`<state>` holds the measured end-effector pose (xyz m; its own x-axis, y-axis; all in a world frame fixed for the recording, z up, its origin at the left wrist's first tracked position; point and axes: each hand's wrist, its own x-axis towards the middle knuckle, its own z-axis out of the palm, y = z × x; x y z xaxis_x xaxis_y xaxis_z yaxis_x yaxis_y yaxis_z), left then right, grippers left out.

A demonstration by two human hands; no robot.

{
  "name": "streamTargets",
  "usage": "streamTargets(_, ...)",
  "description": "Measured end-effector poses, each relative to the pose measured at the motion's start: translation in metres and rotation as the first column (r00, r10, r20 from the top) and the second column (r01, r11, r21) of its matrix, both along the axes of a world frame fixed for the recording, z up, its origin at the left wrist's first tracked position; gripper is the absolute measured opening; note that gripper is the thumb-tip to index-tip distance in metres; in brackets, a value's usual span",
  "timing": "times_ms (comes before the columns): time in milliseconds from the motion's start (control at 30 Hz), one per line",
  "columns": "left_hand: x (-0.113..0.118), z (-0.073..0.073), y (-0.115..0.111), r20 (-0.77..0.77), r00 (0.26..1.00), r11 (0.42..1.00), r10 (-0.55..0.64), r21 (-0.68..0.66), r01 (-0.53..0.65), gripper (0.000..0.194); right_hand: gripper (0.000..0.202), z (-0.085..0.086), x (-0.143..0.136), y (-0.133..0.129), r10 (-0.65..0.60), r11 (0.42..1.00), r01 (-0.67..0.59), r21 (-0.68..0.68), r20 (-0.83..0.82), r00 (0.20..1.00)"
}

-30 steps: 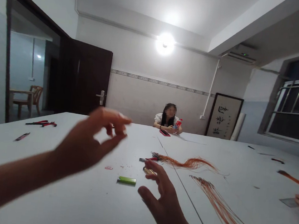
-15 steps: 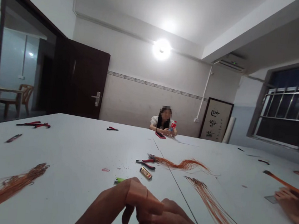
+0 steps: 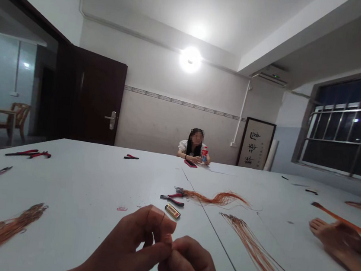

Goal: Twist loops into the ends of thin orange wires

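Low in the middle of the head view, my left hand (image 3: 136, 239) has an orange-tan strip (image 3: 156, 216) wrapped round its index finger. Its thumb and fingers are pinched together; what lies between them is too small to make out. My right hand (image 3: 192, 265) touches it from the right, its thumb and index finger also pressed together on something hidden. Just beyond the hands lie a gold-and-black patterned case (image 3: 172, 211) and red-and-black pliers (image 3: 173, 200). A bundle of orange strands (image 3: 217, 197) lies behind them.
More orange strands lie at left (image 3: 9, 231) and right (image 3: 252, 248) on the white table (image 3: 86, 185). Another person's hands (image 3: 335, 236) are at the right edge. Across the table sits a person (image 3: 192, 147) with a bottle (image 3: 205, 154). Several tools lie at the far left.
My hands have shifted left and turned, with their fingertips now meeting in a pinch. The green object behind them is no longer visible. The view has turned slightly right; the other person's hand at right has moved.
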<state>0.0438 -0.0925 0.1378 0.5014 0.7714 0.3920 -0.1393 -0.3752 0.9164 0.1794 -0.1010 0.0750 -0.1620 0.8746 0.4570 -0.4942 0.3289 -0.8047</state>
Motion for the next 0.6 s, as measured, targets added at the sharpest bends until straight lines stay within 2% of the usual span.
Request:
streamTargets(33,0.001,0.000,0.004,0.051,0.998,0.999,-0.025,-0.036,0.027,0.009,0.018,0.002,-0.001,0.004,0.039,0.999,-0.039,-0.007,-0.020,0.999)
streamTargets(100,0.002,0.000,0.015,0.132,0.991,0.996,-0.017,-0.082,0.028,0.010,0.017,0.005,-0.005,0.014,0.037,0.999,-0.038,-0.026,-0.036,0.999)
streamTargets(200,0.001,-0.003,0.034,0.225,0.971,0.987,0.087,-0.151,-0.053,0.013,0.014,0.011,-0.012,0.030,-0.038,0.998,0.038,-0.054,0.001,0.999)
streamTargets(300,-0.004,-0.014,0.057,0.264,0.945,0.960,0.192,-0.249,-0.125,0.015,0.015,0.013,-0.015,0.051,-0.057,0.997,0.061,-0.047,0.092,0.994)
streamTargets(400,-0.010,-0.035,0.079,0.239,0.937,0.932,0.253,-0.319,-0.171,0.014,0.017,0.000,-0.013,0.075,-0.097,0.994,0.105,-0.034,0.180,0.979)
streamTargets(533,-0.011,-0.069,0.100,0.192,0.926,0.905,0.324,-0.349,-0.244,0.017,0.025,-0.031,-0.007,0.097,-0.184,0.964,0.215,-0.157,0.193,0.964)
streamTargets(600,-0.009,-0.084,0.106,0.166,0.932,0.900,0.322,-0.359,-0.247,0.018,0.025,-0.044,-0.005,0.101,-0.169,0.963,0.211,-0.169,0.233,0.958)
